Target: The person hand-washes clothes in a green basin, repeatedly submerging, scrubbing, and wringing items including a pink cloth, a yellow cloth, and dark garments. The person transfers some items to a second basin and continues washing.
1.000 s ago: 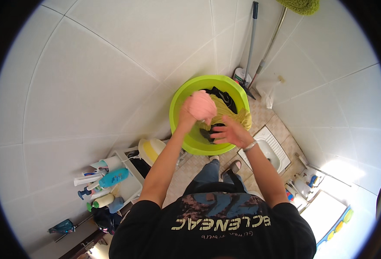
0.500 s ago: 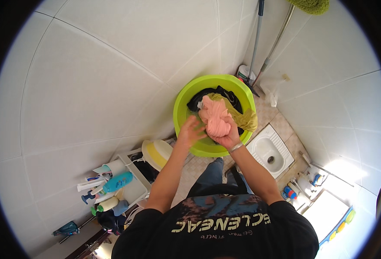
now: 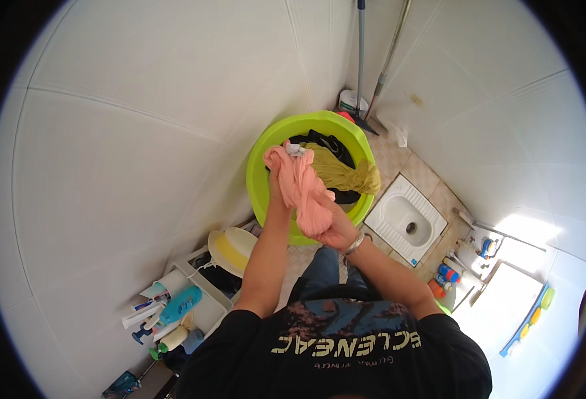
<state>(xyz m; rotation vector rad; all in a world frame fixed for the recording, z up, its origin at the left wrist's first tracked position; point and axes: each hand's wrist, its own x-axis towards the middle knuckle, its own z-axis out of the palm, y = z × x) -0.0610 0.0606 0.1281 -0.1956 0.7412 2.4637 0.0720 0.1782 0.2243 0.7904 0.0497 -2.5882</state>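
A twisted pink garment [image 3: 298,186] hangs between my two hands above a lime-green tub [image 3: 258,166]. My right hand [image 3: 339,229] is closed round its near, bunched end, palm up. My left hand [image 3: 275,183] grips the far end; the fabric drapes over it and hides most of its fingers. A small whitish patch shows at the garment's top. Inside the tub lie an olive-yellow cloth [image 3: 336,171], partly hanging over the right rim, and dark clothing [image 3: 329,143] behind and beneath it.
A white squat toilet [image 3: 407,216] is set in the tiled floor to the right. Long-handled cleaning tools [image 3: 360,60] lean in the far corner. At the left stands a grey shelf [image 3: 216,309] with bottles, and a cream-and-yellow basin [image 3: 233,251] beside it. More bottles [image 3: 449,272] stand at the right.
My left hand, apart from the garment before, now has hold of its far end. The bundle is stretched longer and drawn toward me. The view has shifted somewhat.
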